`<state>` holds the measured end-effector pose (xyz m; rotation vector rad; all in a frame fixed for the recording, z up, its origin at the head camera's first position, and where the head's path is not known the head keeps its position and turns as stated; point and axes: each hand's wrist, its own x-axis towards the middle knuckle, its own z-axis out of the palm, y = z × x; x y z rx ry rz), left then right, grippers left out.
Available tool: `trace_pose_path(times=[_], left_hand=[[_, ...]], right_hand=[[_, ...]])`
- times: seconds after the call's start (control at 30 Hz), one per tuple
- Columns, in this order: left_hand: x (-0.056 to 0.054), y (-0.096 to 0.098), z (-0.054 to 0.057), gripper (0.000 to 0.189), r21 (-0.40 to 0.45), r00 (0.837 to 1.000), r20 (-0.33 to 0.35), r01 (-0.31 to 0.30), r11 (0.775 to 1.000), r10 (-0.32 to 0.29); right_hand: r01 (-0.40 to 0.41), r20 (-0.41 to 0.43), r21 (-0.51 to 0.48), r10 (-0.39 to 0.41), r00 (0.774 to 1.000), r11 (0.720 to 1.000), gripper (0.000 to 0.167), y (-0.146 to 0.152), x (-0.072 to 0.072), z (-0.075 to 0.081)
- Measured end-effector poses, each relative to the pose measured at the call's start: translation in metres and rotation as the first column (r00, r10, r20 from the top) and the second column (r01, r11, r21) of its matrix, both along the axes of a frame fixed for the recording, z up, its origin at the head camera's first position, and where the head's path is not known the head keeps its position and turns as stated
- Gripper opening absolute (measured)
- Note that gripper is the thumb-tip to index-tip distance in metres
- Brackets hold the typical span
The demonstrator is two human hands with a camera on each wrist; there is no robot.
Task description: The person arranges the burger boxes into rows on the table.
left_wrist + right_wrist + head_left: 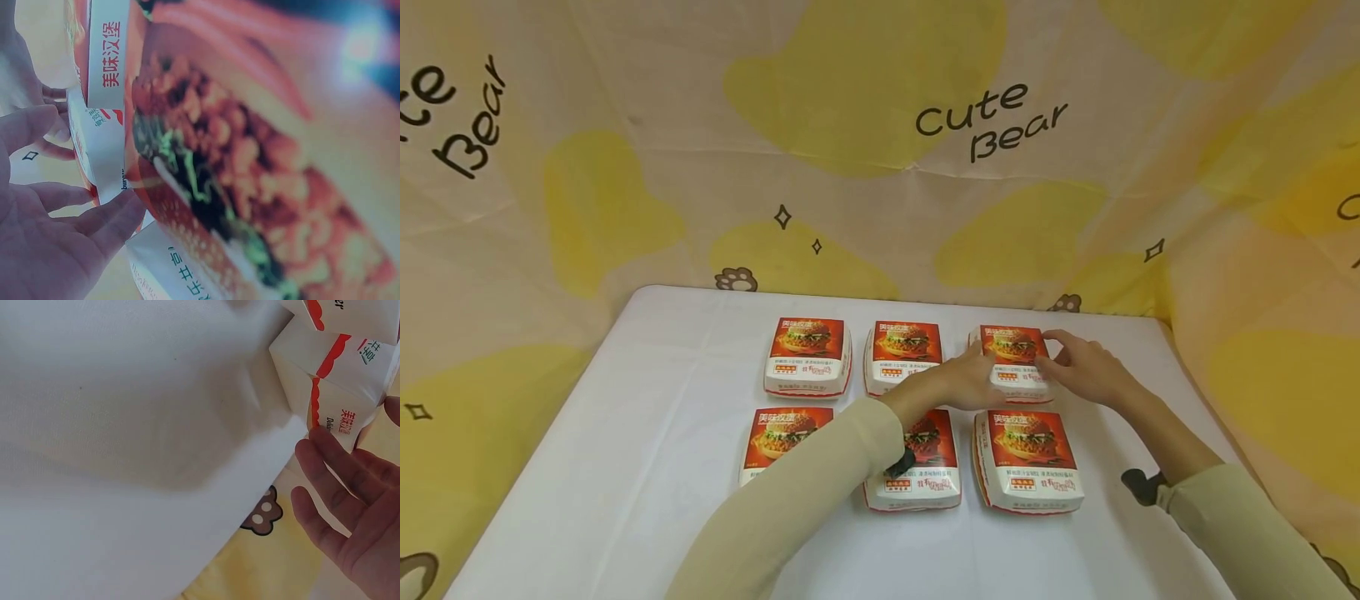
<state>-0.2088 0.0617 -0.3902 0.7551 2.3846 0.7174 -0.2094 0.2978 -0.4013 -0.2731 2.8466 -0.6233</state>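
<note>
A burger box [1017,371] with a red and white lid sits at the back right, closed, with one hand at each side. My left hand [967,380] touches its left side, thumb apart from the fingers; the left wrist view shows the fingertips [128,203] by a white box side. On the opposite side rests my right hand [1084,368], with fairly straight fingers [337,484] against the box wall. Just in front is another burger box [1032,462]. A third burger box [904,354] stands left of the left hand, partly covered by it.
More matching burger boxes complete two rows: one back left [807,354], one front left [786,433] and one front middle [913,483], the last two partly behind the left sleeve [805,492]. The white table [662,400] meets a patterned cloth [850,100] at its back edge.
</note>
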Motion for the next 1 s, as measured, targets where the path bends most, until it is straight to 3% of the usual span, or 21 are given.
trace_pose_path(times=[0.23,0.43,0.53,0.67,0.77,0.83,0.93,1.0], left_hand=[[-0.001,0.001,-0.001,0.079,0.002,1.000,-0.011,0.001,1.000,-0.001],[-0.003,-0.003,0.004,0.071,0.030,1.000,-0.016,0.015,0.999,-0.015],[-0.008,-0.013,0.013,0.065,0.069,0.998,-0.060,0.025,0.997,-0.021],[-0.021,-0.043,0.034,0.059,0.122,0.985,-0.170,-0.021,0.992,0.041],[-0.032,-0.071,0.050,0.053,0.148,0.959,-0.257,-0.085,0.985,0.121],[-0.037,-0.091,0.057,0.051,0.157,0.933,-0.317,-0.127,0.979,0.171],[-0.044,-0.122,0.061,0.051,0.146,0.882,-0.409,-0.190,0.971,0.234],[-0.049,-0.144,0.059,0.052,0.131,0.835,-0.488,-0.218,0.967,0.254]], right_hand=[[0.012,0.004,-0.003,-0.012,1.000,1.000,0.066,0.000,0.003,-0.001],[0.012,0.001,0.014,-0.012,1.000,1.000,0.067,-0.001,0.003,0.000],[0.018,-0.011,0.045,-0.017,1.000,0.999,0.068,-0.001,0.002,0.003],[0.044,-0.037,0.098,-0.040,0.998,0.994,0.069,0.003,0.001,0.012],[0.067,-0.081,0.142,-0.055,0.995,0.988,0.073,0.011,0.001,0.018],[0.078,-0.141,0.171,-0.054,0.989,0.982,0.074,0.018,0.000,0.020],[0.101,-0.248,0.203,-0.049,0.968,0.974,0.075,0.028,-0.001,0.021],[0.123,-0.314,0.212,-0.052,0.948,0.969,0.074,0.035,-0.002,0.022]])
